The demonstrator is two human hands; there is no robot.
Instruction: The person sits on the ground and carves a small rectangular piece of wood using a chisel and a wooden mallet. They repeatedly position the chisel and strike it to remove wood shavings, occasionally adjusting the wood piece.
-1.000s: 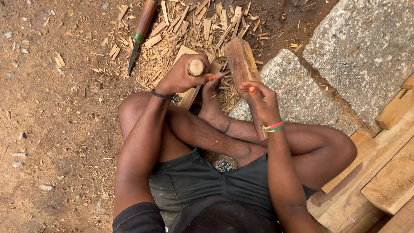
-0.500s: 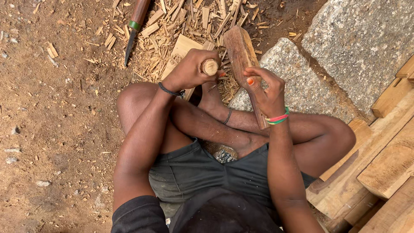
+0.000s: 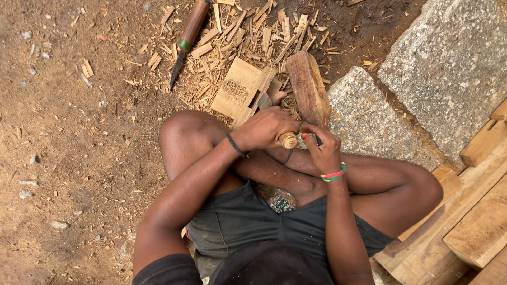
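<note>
My left hand (image 3: 262,128) is closed round a chisel, whose round wooden handle end (image 3: 288,140) sticks out of the fist. The blade is hidden under the hand. It sits over a flat pale wooden block (image 3: 236,86) that lies on a heap of wood chips. My right hand (image 3: 322,149), with a coloured wristband, grips the lower end of a thick wooden mallet (image 3: 309,87), right next to the chisel handle. Both hands work above my crossed legs.
A second chisel (image 3: 186,42) with a brown handle and green band lies on the dirt at top left. Two grey stone blocks (image 3: 454,68) stand at the right, and stacked wooden planks (image 3: 478,227) at the lower right. Chips (image 3: 253,31) litter the ground ahead.
My left hand has drawn the chisel handle back toward my body and to the right. My right hand has dropped lower beside it, with the mallet head close above.
</note>
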